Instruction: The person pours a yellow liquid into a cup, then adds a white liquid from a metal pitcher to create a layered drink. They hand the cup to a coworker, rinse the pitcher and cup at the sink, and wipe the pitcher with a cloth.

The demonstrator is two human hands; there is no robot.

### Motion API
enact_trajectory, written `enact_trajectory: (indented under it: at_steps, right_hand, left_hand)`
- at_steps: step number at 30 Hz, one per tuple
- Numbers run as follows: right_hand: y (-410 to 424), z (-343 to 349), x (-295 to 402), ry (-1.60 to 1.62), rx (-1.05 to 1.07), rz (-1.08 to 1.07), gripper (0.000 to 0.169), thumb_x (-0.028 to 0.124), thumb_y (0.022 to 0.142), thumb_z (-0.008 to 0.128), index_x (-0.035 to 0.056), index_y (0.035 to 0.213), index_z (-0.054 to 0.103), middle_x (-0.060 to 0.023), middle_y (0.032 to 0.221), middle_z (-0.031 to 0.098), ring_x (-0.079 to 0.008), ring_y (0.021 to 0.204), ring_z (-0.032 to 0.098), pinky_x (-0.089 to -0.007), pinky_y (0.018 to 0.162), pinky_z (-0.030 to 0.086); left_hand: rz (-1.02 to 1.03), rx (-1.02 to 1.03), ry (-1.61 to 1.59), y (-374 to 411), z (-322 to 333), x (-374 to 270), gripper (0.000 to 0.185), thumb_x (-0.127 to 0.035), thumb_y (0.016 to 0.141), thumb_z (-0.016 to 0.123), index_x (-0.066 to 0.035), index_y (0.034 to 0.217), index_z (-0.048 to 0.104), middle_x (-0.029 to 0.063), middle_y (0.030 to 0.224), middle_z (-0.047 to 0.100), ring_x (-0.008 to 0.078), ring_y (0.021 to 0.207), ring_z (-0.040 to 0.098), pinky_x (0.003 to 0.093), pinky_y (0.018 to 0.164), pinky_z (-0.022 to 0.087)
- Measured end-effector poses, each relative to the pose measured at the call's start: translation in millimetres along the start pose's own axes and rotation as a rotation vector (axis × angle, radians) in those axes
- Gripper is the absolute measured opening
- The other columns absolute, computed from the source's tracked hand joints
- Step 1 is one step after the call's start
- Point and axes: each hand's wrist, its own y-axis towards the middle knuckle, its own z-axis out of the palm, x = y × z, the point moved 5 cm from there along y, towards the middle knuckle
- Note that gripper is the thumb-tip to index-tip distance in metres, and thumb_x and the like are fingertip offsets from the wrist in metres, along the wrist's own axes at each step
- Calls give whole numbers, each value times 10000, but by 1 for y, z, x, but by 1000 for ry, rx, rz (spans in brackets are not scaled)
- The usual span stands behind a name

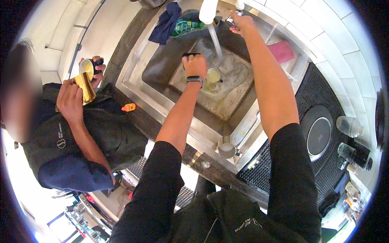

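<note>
My left hand (194, 65), with a dark band on its wrist, is closed on a black handle-like object (192, 54) over the sink basin (158, 65). The rest of that object is hidden. At the back right, my right hand (243, 25) grips the metal tap handle (231, 21). A stream of water (215, 42) falls from the white faucet (208, 12) into the basin. Cloudy, foamy water covers part of the basin floor. Just right of my left wrist lies a pale yellow round thing (213, 75); its kind is unclear.
A co-worker (91, 133) at left holds a yellow-lined cup (87, 69) and a gold-coloured object (84, 88). A dark caddy (194, 32), navy cloth (167, 24) and pink cloth (281, 52) sit around the sink. A metal cup (226, 150) stands on the front rim.
</note>
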Motion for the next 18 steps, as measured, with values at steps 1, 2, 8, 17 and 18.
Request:
enact_trajectory:
  at_steps: [1,2,8,17,18]
  right_hand:
    - [-4,5,2,19,25,8,571,430,823,654,-121,952,579,-176,803,614,-234,606,654,-290,502,557]
    - [-9,10,4,39,50,16,569,427,822,663,-110,985,567,-169,836,595,-245,622,647,-293,517,556]
    - [-12,7,5,-41,-47,-3,579,458,831,610,-120,859,626,-168,723,666,-191,567,669,-281,479,557]
    - [-16,2,7,-46,-56,-4,576,445,825,628,-131,841,624,-178,706,660,-213,563,670,-287,452,549]
    - [-16,3,6,-26,-58,-12,570,439,825,631,-131,838,624,-178,708,660,-215,566,670,-287,455,550]
  left_hand:
    - [-195,-120,-123,-2,-7,9,182,-220,836,569,-84,729,627,110,754,628,263,772,605,416,784,376]
    - [-332,-152,-244,-7,21,26,229,-236,887,538,-63,758,615,123,735,588,260,751,580,411,748,397]
    - [-939,28,-1502,-24,87,21,209,-257,886,560,-83,770,562,5,680,504,121,659,493,289,576,416]
    - [-1095,-41,-1916,-11,89,-19,200,-221,943,506,-42,873,559,27,895,518,135,780,508,357,763,529]
    - [-1064,-12,-1936,-8,84,-19,207,-226,952,497,-45,864,547,23,913,505,134,800,503,372,795,535]
